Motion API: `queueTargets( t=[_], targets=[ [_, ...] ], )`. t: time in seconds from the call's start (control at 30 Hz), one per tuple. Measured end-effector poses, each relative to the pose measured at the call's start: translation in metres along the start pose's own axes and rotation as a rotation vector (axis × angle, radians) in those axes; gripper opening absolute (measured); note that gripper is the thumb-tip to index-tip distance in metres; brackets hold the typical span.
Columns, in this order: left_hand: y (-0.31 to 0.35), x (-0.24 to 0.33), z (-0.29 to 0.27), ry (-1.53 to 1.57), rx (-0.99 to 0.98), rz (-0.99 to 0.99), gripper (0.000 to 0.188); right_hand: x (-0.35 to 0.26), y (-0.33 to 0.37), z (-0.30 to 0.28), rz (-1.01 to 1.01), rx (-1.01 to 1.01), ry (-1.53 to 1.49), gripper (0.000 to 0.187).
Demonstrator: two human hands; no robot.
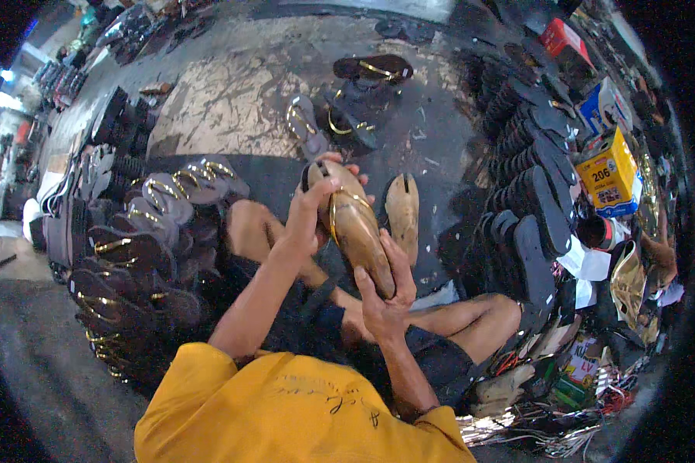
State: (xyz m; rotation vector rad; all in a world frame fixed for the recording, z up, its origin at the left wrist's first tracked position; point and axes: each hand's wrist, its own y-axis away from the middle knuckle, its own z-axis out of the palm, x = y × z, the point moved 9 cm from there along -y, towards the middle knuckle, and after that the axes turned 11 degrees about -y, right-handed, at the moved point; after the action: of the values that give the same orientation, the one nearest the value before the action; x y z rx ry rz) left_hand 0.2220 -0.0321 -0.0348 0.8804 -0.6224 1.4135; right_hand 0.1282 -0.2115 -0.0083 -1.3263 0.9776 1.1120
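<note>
A brown wooden shoe last (359,228) is held slanting over my lap, with a slim gold strap (333,212) round its middle. The dark edge of a sandal sole (306,176) shows at the far end. My left hand (310,212) is closed round that far end, thumb on top and fingertips on the other side. Around the near end, my right hand (386,297) is wrapped, thumb and fingers on opposite sides. Just right of the held last, a second wooden last (403,212) lies on the dark floor.
Sandals with gold straps (170,197) are heaped on the left. Dark soles (529,193) stand in rows on the right, beside a yellow box (610,174). Loose sandals (372,69) lie ahead. Shiny strips (533,428) and a green tin (575,390) are at lower right.
</note>
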Motion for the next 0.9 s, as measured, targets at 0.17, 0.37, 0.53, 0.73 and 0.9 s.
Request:
queueTargets(
  t=[0.17,0.37,0.53,0.73,0.9],
  targets=[
    [0.080,-0.055,-0.014,0.112,0.213,-0.289,0.065,-0.010,0.015,0.005,-0.119,-0.097,0.205,0.067],
    [0.146,-0.075,-0.023,0.100,0.097,-0.578,0.068,0.023,0.045,0.002,0.357,-0.243,-0.347,0.042],
    [0.187,-0.047,0.008,0.164,0.113,-0.717,0.073,0.053,0.090,0.014,0.925,-0.031,-0.480,0.057],
    [0.222,-0.040,0.009,0.337,0.141,-0.846,0.071,0.049,0.132,-0.007,1.051,0.020,-0.430,0.060],
    [0.235,-0.048,0.018,0.520,0.172,-0.761,0.070,0.051,0.175,-0.017,1.047,0.116,-0.603,0.064]
  ],
)
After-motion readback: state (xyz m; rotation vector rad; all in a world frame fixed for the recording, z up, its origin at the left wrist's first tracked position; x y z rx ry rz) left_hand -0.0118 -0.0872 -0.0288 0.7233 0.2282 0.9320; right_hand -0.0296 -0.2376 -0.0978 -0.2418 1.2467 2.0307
